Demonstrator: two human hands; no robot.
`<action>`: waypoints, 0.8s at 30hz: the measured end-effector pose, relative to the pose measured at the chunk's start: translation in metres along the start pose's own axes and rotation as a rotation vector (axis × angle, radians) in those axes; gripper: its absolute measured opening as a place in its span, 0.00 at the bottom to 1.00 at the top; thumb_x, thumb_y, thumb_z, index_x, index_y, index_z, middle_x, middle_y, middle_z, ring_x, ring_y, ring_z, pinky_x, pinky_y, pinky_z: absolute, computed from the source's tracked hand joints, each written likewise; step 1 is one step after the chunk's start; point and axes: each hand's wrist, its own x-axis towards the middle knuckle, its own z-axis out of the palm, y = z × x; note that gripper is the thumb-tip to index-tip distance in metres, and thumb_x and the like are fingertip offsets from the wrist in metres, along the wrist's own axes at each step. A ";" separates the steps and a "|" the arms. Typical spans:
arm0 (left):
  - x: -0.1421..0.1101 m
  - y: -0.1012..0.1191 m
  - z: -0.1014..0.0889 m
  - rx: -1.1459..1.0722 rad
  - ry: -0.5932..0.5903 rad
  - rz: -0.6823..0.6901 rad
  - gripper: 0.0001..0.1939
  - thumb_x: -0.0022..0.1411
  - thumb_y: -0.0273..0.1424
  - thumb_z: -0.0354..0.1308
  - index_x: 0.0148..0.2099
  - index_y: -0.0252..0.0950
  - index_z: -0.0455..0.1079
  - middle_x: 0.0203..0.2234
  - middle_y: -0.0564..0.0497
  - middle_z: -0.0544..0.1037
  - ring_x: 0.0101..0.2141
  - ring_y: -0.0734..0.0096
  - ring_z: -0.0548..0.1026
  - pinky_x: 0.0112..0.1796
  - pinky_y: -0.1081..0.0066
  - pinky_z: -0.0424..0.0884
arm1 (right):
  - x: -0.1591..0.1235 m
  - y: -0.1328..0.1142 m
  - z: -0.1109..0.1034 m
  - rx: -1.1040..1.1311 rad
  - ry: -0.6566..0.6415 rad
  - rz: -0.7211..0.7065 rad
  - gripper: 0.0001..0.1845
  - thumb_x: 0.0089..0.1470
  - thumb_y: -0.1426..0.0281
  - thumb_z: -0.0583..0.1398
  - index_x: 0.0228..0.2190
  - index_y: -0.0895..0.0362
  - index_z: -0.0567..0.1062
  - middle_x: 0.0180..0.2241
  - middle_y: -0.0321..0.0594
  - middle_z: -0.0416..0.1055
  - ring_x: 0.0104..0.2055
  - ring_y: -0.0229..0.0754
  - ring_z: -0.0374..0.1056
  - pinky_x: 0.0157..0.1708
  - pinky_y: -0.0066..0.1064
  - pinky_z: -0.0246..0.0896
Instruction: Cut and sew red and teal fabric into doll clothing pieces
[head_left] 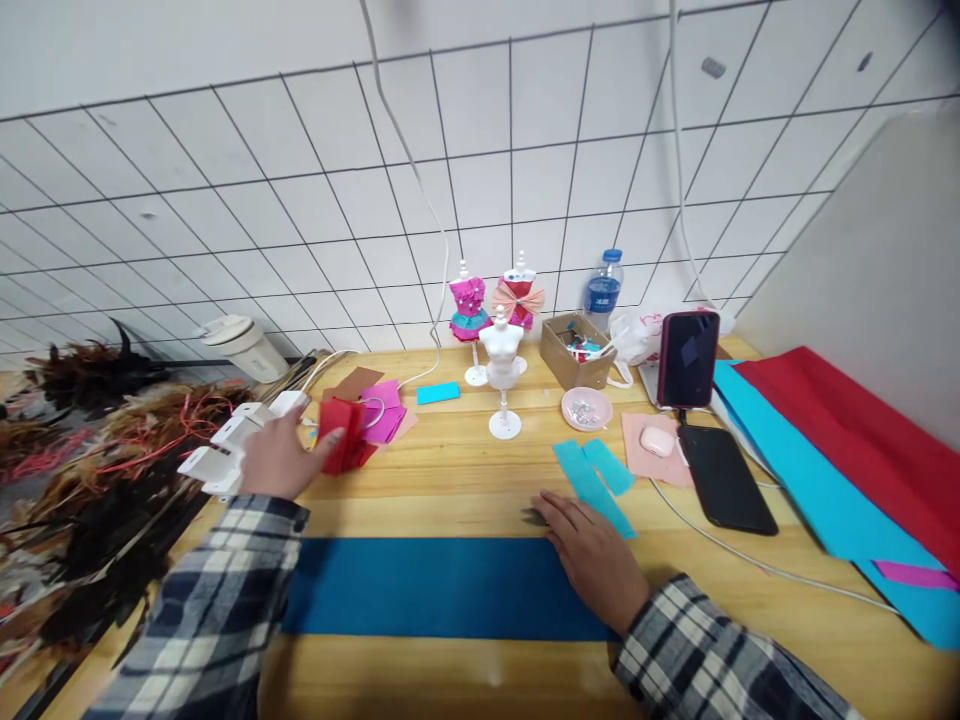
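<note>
My left hand (279, 458) is blurred by motion at the left of the desk. Its thumb lies against a folded piece of red crepe paper (344, 428), which seems pinched against fingers hidden behind. My right hand (596, 555) rests palm down over the right end of a long dark-blue strip (442, 588), fingers stretched out and close together. A small dark sliver, perhaps a tip or a shadow, shows by those fingertips. Beyond this hand lie light-blue paper pieces (586, 478). A bare white mini dress form (502, 350) stands at the desk's middle.
Two dressed mini forms (470, 310) stand behind, beside a cardboard box (576, 358) and a water bottle (604, 288). A pink dish (586, 408) holds beads. Phones (727, 478) and a cable are at right, near red and blue sheets (840, 440). Feathers (112, 500) and a power strip (232, 440) are left.
</note>
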 end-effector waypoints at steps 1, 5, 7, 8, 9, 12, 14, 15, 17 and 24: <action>-0.011 0.025 0.007 -0.049 -0.018 0.108 0.32 0.58 0.48 0.53 0.54 0.26 0.62 0.40 0.38 0.74 0.42 0.53 0.71 0.42 0.56 0.68 | 0.001 0.002 0.000 0.031 0.012 0.039 0.22 0.59 0.75 0.52 0.55 0.56 0.65 0.53 0.43 0.67 0.52 0.45 0.62 0.54 0.40 0.57; -0.090 0.116 0.042 -0.388 -0.362 0.794 0.19 0.63 0.40 0.51 0.53 0.40 0.66 0.47 0.45 0.74 0.47 0.62 0.70 0.49 0.62 0.66 | 0.002 0.016 -0.001 0.154 0.014 0.143 0.21 0.57 0.76 0.53 0.52 0.56 0.68 0.47 0.43 0.71 0.47 0.46 0.65 0.49 0.41 0.61; -0.126 0.138 0.060 -0.353 -0.469 1.026 0.22 0.61 0.40 0.53 0.57 0.47 0.62 0.53 0.50 0.71 0.52 0.59 0.67 0.53 0.55 0.61 | 0.002 0.028 -0.002 0.217 0.017 0.208 0.23 0.55 0.76 0.54 0.53 0.55 0.67 0.45 0.43 0.72 0.46 0.46 0.66 0.47 0.40 0.62; -0.138 0.141 0.067 -0.309 -0.508 1.068 0.24 0.63 0.39 0.53 0.60 0.50 0.58 0.57 0.52 0.67 0.55 0.58 0.65 0.55 0.53 0.58 | 0.004 0.036 -0.004 0.246 0.013 0.245 0.24 0.54 0.76 0.55 0.53 0.55 0.68 0.44 0.42 0.73 0.46 0.46 0.66 0.47 0.39 0.62; -0.144 0.140 0.073 -0.266 -0.533 1.065 0.25 0.63 0.37 0.52 0.62 0.51 0.55 0.60 0.52 0.64 0.57 0.58 0.62 0.56 0.51 0.56 | 0.007 0.044 -0.007 0.268 0.006 0.280 0.24 0.52 0.76 0.55 0.52 0.54 0.69 0.42 0.42 0.73 0.44 0.45 0.67 0.45 0.38 0.63; -0.142 0.120 0.077 -0.193 -0.523 0.947 0.25 0.63 0.37 0.52 0.61 0.55 0.56 0.63 0.53 0.57 0.60 0.53 0.57 0.57 0.45 0.51 | 0.022 0.068 -0.021 0.278 0.001 0.347 0.20 0.51 0.76 0.55 0.45 0.54 0.75 0.36 0.40 0.75 0.38 0.43 0.69 0.40 0.35 0.64; -0.130 0.104 0.072 -0.208 -0.500 0.820 0.28 0.62 0.36 0.54 0.62 0.54 0.54 0.64 0.51 0.56 0.61 0.52 0.56 0.57 0.46 0.52 | 0.035 0.077 -0.034 0.278 0.041 0.361 0.17 0.51 0.74 0.56 0.42 0.53 0.77 0.36 0.40 0.75 0.38 0.43 0.70 0.39 0.35 0.64; -0.124 0.098 0.067 -0.233 -0.500 0.748 0.31 0.61 0.37 0.55 0.64 0.51 0.50 0.63 0.48 0.56 0.60 0.53 0.56 0.57 0.49 0.55 | 0.041 0.078 -0.040 0.286 0.061 0.334 0.15 0.52 0.73 0.57 0.40 0.52 0.78 0.37 0.39 0.76 0.39 0.43 0.70 0.40 0.35 0.63; -0.114 0.092 0.058 -0.273 -0.532 0.592 0.36 0.61 0.39 0.54 0.66 0.43 0.45 0.61 0.42 0.60 0.58 0.56 0.60 0.56 0.54 0.58 | 0.049 0.074 -0.049 0.344 0.170 0.254 0.11 0.54 0.69 0.57 0.37 0.51 0.78 0.39 0.39 0.75 0.44 0.44 0.69 0.44 0.35 0.62; -0.111 0.119 0.050 -0.114 -0.639 0.394 0.29 0.45 0.45 0.66 0.49 0.41 0.66 0.43 0.46 0.73 0.45 0.53 0.71 0.44 0.58 0.66 | 0.044 0.056 -0.027 0.735 0.232 0.424 0.19 0.59 0.58 0.50 0.44 0.56 0.71 0.32 0.41 0.77 0.33 0.42 0.72 0.37 0.34 0.65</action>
